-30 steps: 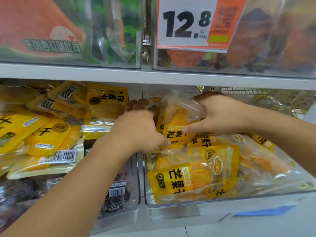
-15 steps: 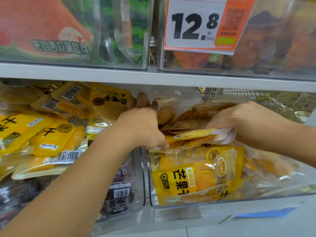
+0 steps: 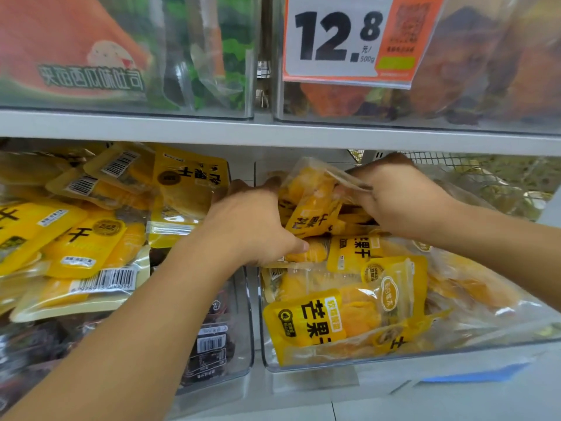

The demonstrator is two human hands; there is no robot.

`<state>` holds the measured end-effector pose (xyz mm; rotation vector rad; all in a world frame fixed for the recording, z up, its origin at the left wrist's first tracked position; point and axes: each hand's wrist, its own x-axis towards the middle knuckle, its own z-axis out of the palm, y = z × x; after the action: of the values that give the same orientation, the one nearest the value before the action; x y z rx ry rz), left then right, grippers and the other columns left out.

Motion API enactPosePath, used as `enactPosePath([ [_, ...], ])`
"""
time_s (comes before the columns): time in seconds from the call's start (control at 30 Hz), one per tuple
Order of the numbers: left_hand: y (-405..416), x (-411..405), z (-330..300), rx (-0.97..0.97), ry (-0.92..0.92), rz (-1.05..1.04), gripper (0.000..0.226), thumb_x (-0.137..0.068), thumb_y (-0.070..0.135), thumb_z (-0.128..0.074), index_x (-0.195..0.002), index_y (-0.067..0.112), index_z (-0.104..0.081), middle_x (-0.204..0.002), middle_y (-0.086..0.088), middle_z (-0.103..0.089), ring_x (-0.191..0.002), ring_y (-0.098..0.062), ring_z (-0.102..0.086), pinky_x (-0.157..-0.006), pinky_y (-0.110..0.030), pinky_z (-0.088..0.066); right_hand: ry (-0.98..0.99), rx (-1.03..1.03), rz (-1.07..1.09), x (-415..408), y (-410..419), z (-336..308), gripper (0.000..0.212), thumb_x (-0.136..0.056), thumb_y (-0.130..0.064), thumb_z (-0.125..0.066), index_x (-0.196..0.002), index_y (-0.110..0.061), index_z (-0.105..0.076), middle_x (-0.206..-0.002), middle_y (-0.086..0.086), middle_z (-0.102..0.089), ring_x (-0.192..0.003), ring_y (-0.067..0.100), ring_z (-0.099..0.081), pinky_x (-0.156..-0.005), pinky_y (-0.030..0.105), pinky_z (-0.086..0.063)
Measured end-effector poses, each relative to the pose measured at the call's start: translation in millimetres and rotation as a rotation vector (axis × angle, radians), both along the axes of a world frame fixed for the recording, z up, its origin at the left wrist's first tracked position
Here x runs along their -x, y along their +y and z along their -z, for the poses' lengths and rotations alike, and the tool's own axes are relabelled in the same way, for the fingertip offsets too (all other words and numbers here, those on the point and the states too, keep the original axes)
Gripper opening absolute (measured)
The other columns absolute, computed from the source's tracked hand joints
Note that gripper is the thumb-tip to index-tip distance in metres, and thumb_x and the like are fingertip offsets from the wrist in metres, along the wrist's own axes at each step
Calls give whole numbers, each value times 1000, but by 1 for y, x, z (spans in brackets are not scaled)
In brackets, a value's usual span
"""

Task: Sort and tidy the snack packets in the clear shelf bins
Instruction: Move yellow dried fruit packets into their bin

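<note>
Snack packets, yellow with clear windows showing orange dried fruit, filled two clear bins on the lower shelf. Right clear bin (image 3: 349, 364) held a loose heap; the front packet (image 3: 334, 317) stood against the bin's front wall, label readable and upright. Left clear bin (image 3: 243, 344) carried a layer of yellow packets (image 3: 82, 247) lying flat, several with barcodes facing up, over dark packets (image 3: 212, 347) visible through its front wall.

Both hands were inside the right bin, above the heap. Right hand (image 3: 397, 202) gripped one raised packet (image 3: 315, 205) by its clear top edge, fingers curled over the seal; the packet hung tilted, its label upside down, lower end touching the heap. Left hand (image 3: 252, 229) lay at the bin's left side, thumb pressed against a packet (image 3: 312, 252) on top of the pile. Its fingers reached back out of sight behind the hand, so whether they curled round anything could not be told.

Shelf edge (image 3: 212, 129) ran grey across the view above the hands. Upper shelf carried two more clear bins: the left one (image 3: 127, 56) with red and green packets, the right one (image 3: 485, 71) with dark reddish-brown contents, blurred. A price tag (image 3: 349, 38) reading 12.8 hung on the front of the upper right bin. Wire mesh (image 3: 455, 168) showed behind the right hand at the back of the lower shelf.
</note>
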<state>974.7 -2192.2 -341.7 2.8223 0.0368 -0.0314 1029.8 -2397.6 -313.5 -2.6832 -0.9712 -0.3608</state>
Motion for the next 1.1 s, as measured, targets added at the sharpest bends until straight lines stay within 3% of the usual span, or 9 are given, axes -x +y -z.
enactPosePath([
  [0.07,1,-1,3,14,-20,-9,105,-63,73,-76,-147,34,-26,-132,-3,-58,-125,-32,-50,-105,-51,-43,-73,-81,-30,0,-1,7,56,-99,-19,-60,-51,-35,-34,-41,-9,-35,-42,8,-43,-44,15,-32],
  [0.17,1,0,2,73,-37,-31,119,-64,69,-79,-154,33,-10,-142,-8,-50,-134,-34,-43,-109,-51,-40,-139,-201,-81,3,-6,14,64,-92,0,-64,-50,-34,-31,-40,-12,-28,-43,7,-43,-42,11,-29],
  [0.3,5,-3,5,171,-44,-23,106,-55,69,-79,-140,37,-24,-130,-2,-58,-123,-32,-52,-101,-49,-46,-169,-330,-113,12,-22,13,61,-95,-3,-63,-51,-38,-40,-47,-4,-34,-43,10,-32,-41,14,-22],
  [0.4,6,-2,6,182,-53,-23,101,-56,71,-75,-140,40,-27,-136,0,-56,-127,-30,-50,-103,-50,-46,-173,-321,-181,19,-29,9,53,-99,-13,-60,-62,-50,-50,-54,-14,-44,-43,3,-35,-43,11,-23],
  [0.57,4,1,5,179,-115,-31,65,-82,62,-69,-138,43,-40,-135,1,-58,-127,-28,-50,-105,-45,-44,-179,79,-39,4,-25,14,33,-78,12,-64,-67,-19,-62,-51,-3,-51,-46,19,-50,-47,26,-40],
  [0.73,3,2,5,186,-111,-43,55,-87,48,-68,-137,40,-45,-129,-1,-59,-120,-27,-52,-96,-39,-49,-182,505,53,-7,18,18,21,-91,-27,-50,-103,-30,-67,-97,1,-64,-85,30,-63,-65,31,-41],
  [0.87,3,1,7,178,-124,-28,48,-88,45,-69,-132,38,-53,-110,9,-58,-106,-23,-57,-87,-34,-50,-44,615,20,-15,50,20,11,-98,-30,-50,-97,-26,-60,-84,-2,-52,-73,25,-53,-65,30,-37],
  [0.97,3,1,8,195,-208,-86,27,-86,39,-70,-113,36,-64,-90,9,-60,-86,-20,-59,-69,-27,-43,31,611,69,-21,65,14,10,-100,-29,-51,-90,-32,-50,-74,-7,-43,-69,22,-48,-68,30,-39],
  [1.1,1,6,4,106,-360,-135,19,-82,35,-74,-73,31,-57,-73,11,-56,-74,-18,-54,-60,-26,-36,12,628,159,-23,75,20,20,-100,-28,-48,-114,-22,-61,-112,8,-64,-101,33,-61,-73,33,-38],
])
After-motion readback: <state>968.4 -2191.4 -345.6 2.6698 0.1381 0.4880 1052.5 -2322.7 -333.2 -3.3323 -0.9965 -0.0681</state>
